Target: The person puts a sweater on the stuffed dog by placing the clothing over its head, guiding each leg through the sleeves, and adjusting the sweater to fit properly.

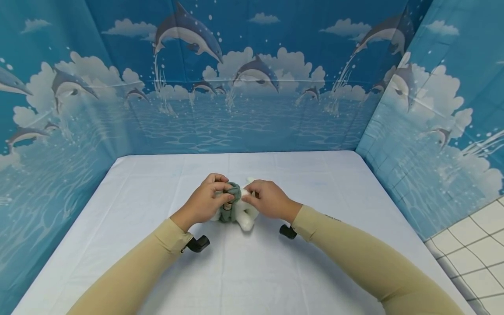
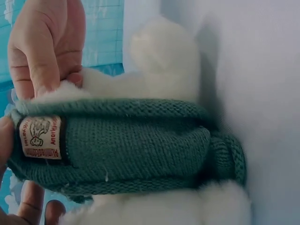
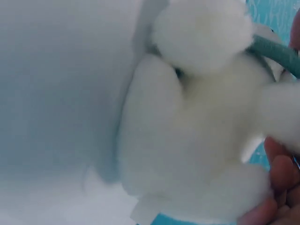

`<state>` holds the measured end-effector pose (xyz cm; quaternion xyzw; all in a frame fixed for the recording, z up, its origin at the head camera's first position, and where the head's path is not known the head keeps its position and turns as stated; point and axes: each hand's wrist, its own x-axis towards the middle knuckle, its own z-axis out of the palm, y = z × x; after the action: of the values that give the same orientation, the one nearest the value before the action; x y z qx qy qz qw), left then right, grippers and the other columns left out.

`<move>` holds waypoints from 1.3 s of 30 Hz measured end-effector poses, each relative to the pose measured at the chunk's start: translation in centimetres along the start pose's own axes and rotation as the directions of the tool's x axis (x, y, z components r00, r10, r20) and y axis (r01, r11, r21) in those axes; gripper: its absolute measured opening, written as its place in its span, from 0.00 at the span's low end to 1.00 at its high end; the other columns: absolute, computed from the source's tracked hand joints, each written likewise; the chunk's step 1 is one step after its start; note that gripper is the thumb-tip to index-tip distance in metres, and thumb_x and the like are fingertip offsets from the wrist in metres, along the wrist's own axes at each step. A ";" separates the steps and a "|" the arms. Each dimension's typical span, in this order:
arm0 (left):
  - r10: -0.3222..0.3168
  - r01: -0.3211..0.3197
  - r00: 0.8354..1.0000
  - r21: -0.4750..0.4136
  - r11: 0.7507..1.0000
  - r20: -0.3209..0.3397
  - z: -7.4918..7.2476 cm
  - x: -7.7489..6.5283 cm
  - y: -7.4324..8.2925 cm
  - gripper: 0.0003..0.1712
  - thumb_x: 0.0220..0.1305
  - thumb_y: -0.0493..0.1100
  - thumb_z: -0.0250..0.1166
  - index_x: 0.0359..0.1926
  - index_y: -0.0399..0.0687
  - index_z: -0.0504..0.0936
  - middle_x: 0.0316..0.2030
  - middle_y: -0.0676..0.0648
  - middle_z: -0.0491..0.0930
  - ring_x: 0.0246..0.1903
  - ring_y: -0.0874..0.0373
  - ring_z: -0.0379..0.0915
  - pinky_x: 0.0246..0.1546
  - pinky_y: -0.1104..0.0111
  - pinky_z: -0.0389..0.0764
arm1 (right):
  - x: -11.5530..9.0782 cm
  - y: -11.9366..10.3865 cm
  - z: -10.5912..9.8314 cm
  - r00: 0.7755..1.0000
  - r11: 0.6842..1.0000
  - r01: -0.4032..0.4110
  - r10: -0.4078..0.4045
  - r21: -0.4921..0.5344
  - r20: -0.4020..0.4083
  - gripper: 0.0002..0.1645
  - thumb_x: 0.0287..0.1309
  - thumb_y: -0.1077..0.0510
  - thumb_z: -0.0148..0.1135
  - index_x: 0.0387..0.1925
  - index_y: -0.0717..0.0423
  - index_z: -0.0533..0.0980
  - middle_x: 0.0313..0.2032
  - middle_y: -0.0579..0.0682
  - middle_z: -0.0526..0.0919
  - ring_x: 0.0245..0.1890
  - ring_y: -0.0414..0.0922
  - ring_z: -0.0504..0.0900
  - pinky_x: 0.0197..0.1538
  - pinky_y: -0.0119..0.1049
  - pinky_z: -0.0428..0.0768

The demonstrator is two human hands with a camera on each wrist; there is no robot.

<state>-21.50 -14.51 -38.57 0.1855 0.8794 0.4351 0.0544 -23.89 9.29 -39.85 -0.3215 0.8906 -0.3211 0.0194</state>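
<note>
A white plush toy (image 1: 246,221) lies on the white-covered table, with a green knitted garment (image 1: 226,215) round one part of it. The left wrist view shows a small woven label (image 2: 41,138) sewn to the knit. My left hand (image 1: 201,202) pinches the garment's upper edge beside that label, thumb in front and fingers behind. From the other side, my right hand (image 1: 272,199) holds a raised limb of the toy between thumb and fingers. Fluffy limbs and a rounded body (image 3: 201,126) fill the right wrist view; the toy's face is hidden.
A white cloth (image 1: 260,271) covers the table. Blue dolphin-print curtains (image 1: 252,118) hang behind it and along both sides. White tiles (image 1: 472,245) show at the right. A black wrist camera mount (image 1: 198,243) hangs below the left cuff, another (image 1: 288,232) below the right.
</note>
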 end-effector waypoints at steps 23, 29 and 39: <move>-0.032 0.032 0.998 -0.013 0.999 -0.060 0.2 0.1 -1.0 0.17 0.77 0.48 0.65 0.58 0.45 0.86 0.65 0.45 0.67 0.60 0.46 0.73 0.57 0.53 0.80 | 1.4 -0.5 1.1 0.993 0.998 0.013 -0.020 -0.057 -0.116 0.11 0.76 0.57 0.61 0.54 0.54 0.79 0.35 0.48 0.87 0.18 0.37 0.70 0.24 0.31 0.70; -0.028 0.031 0.995 0.028 0.999 -0.095 0.6 0.1 -1.0 0.17 0.75 0.47 0.67 0.58 0.43 0.87 0.63 0.44 0.69 0.58 0.47 0.74 0.53 0.56 0.80 | 1.4 -0.4 0.9 0.996 0.999 -0.006 0.003 -0.038 -0.089 0.12 0.76 0.57 0.61 0.56 0.53 0.77 0.33 0.46 0.85 0.18 0.38 0.71 0.23 0.31 0.71; -0.019 0.031 0.993 0.095 0.995 -0.120 1.1 0.4 -1.1 0.17 0.75 0.47 0.68 0.57 0.43 0.87 0.61 0.44 0.71 0.57 0.48 0.74 0.51 0.57 0.78 | 1.2 0.1 -0.1 0.999 1.000 -0.006 0.005 0.012 0.048 0.24 0.75 0.54 0.64 0.68 0.50 0.74 0.39 0.46 0.85 0.22 0.39 0.74 0.26 0.33 0.73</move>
<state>-21.90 -14.15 -40.06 0.1507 0.9034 0.4014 -0.0020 -24.90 8.75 -39.64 -0.3265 0.8887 -0.3188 0.0438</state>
